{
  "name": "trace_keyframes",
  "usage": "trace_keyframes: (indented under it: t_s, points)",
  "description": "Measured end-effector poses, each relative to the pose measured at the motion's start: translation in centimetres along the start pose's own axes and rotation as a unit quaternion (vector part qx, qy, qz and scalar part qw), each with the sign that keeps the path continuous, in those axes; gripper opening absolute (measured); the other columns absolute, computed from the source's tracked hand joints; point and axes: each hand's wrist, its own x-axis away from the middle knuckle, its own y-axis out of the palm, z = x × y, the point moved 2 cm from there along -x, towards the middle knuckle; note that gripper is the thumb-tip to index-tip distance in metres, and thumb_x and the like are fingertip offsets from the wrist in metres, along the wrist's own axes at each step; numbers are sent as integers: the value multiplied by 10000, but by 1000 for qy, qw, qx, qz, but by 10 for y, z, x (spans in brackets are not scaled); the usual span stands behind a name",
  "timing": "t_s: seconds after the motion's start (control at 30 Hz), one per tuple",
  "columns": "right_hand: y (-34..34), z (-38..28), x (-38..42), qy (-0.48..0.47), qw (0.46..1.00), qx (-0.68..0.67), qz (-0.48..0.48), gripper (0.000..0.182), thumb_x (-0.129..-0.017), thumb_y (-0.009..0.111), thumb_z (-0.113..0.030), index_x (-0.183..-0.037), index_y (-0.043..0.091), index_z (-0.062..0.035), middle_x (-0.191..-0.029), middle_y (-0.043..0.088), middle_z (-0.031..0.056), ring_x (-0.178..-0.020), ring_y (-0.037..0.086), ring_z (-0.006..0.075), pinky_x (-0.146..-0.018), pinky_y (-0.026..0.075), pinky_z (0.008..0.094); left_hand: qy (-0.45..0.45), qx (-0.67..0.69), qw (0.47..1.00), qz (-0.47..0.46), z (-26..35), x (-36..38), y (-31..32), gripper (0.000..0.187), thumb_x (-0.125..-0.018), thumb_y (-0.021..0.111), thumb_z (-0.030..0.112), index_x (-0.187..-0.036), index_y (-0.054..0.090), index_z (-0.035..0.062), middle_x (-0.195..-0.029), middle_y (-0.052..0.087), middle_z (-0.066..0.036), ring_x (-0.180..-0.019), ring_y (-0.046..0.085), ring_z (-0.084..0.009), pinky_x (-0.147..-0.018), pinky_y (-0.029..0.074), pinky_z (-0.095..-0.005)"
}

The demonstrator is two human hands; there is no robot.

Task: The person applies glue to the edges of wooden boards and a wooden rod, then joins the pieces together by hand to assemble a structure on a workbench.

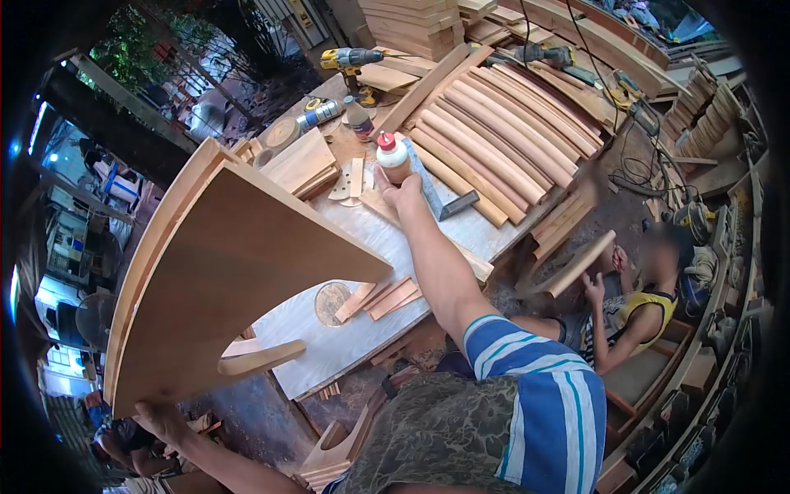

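My right hand point(397, 188) is stretched out over the workbench, its fingers round the lower part of a white glue bottle point(391, 151) with a red cap. At the lower left, my left hand point(160, 421) grips the bottom corner of a large curved wooden panel point(222, 247). This panel leans upright over the bench's left side, and its face hides most of my left fingers. Beside the bottle lies a try square point(457, 206) with a dark stock. Small wood strips point(393, 298) and a round disc point(333, 303) rest nearer to me.
Rows of curved wooden slats point(502, 123) cover the far right of the workbench point(329, 370). A yellow cordless drill point(352, 62) and a small jar point(358, 118) stand at the back. At right, a seated person point(638, 329) holds a curved wood piece point(580, 265). Cables point(646, 165) hang nearby.
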Motion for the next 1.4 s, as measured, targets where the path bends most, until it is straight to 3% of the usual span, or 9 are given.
trace_keyframes:
  t_s: [0.17,0.37,0.5,0.63,0.7,0.77,1.0,1.3,1.4]
  points:
    - [-18,-6,109,-36,939,340,-38,669,-1063,384,-453,-1553,275,-11,-1565,382,205,-1383,458,397,-1115,422,587,34,-122,992,10,-28,17,-12,675,-914,738,456,-1335,549,-37,-1243,596,-110,-1071,606,-245,-906,529,-394]
    - [-29,38,311,-180,677,501,-508,650,-1047,496,-427,-1546,359,-33,-1431,505,180,-1355,448,230,-1144,342,395,42,-103,991,79,-41,39,18,590,-950,646,383,-1318,573,-72,-1273,611,-198,-1097,604,-298,-913,543,-452]
    - [-27,75,306,-319,613,525,-497,634,-1054,512,-341,-1570,312,-34,-1391,521,153,-1327,459,199,-1121,369,372,92,-23,991,94,-61,40,18,606,-940,677,413,-1314,573,-52,-1285,609,-231,-1096,626,-348,-915,555,-482]
    - [-10,112,249,-334,557,641,-409,367,-1069,502,-228,-1383,437,-50,-1142,556,71,-1109,537,189,-991,451,365,50,-146,986,66,-245,-26,-123,708,-914,751,328,-1441,440,-28,-1393,523,-238,-1164,593,-396,-962,559,-553]
    - [-4,131,266,-305,604,601,-425,509,-1118,404,-391,-1515,376,-74,-1334,548,61,-1240,455,135,-1068,378,309,181,73,979,-64,-177,-20,-46,626,-962,698,335,-1424,458,-13,-1305,572,-248,-1104,628,-378,-899,610,-508]
    - [-10,145,282,-321,630,568,-421,642,-1091,428,-491,-1564,306,-74,-1352,543,59,-1232,493,141,-1053,417,325,403,-103,909,-13,-111,6,9,665,-886,818,228,-1390,466,-26,-1279,596,-231,-1042,661,-341,-872,628,-434]
    - [-79,149,299,-291,687,584,-319,801,-1050,489,-324,-1645,0,-104,-1355,545,170,-1056,640,244,-824,559,355,430,-49,864,-257,-75,32,16,509,-998,668,291,-1285,464,-77,-1140,663,-290,-957,704,-441,-830,619,-531]
    - [-149,168,417,-276,635,625,-362,845,-1062,317,-612,-1600,131,13,-1271,582,198,-1043,673,229,-811,592,365,414,50,875,-247,-73,102,47,428,-931,762,181,-1240,596,-65,-1242,648,-286,-1104,678,-422,-932,580,-501]
    - [-168,169,442,-273,639,593,-407,758,-1084,337,-530,-1642,50,-106,-1317,575,224,-1004,700,264,-754,613,368,407,1,870,-277,-2,147,64,440,-853,800,71,-1230,604,-43,-1142,682,-206,-1043,675,-364,-951,544,-463]
